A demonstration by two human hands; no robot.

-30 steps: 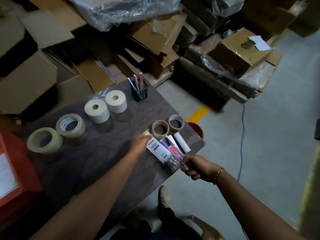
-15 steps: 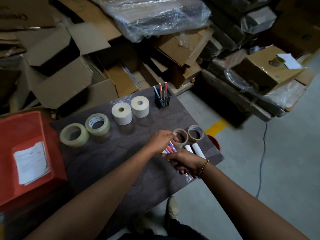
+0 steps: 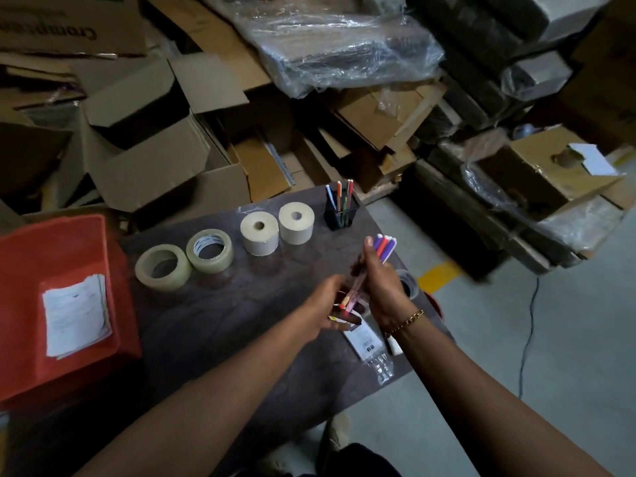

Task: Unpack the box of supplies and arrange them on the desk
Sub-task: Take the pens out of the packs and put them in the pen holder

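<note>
Now, at your far left a red bin (image 3: 51,304) stands against the edge of the tabletop (image 3: 223,332), a white paper label (image 3: 75,318) on its face. Along the back of the tabletop runs a row: a clear tape roll (image 3: 163,266) touching a second clear roll (image 3: 210,248), both lying flat. Next come two cream rolls (image 3: 259,233) (image 3: 296,222) standing close together, with cardboard boxes (image 3: 148,166) piled behind them.

Your left hand (image 3: 328,304) hangs over the middle of the tabletop. Its fingers are curled at the lower tips of the pens (image 3: 386,247) – whether they pinch the pens or only touch them, you cannot tell, because that spot is blurred. A black mesh holder (image 3: 341,216) sits at the back edge, just right of the cream rolls, with several pens upright in it.

Your right hand (image 3: 382,287) grips the bundle of pens around its middle, fingers wrapped tight. The purple, red and white caps stick up and tilt away from you – lifted above the tabletop. A gold bracelet (image 3: 407,320) circles that wrist. Below the hands, a clear wrapper (image 3: 366,339) with a white card lies flat near the right edge. One more tape roll (image 3: 411,284) shows partly behind your right hand. Farther right, a thin cable (image 3: 526,321) trails across the grey floor (image 3: 568,373).
</note>
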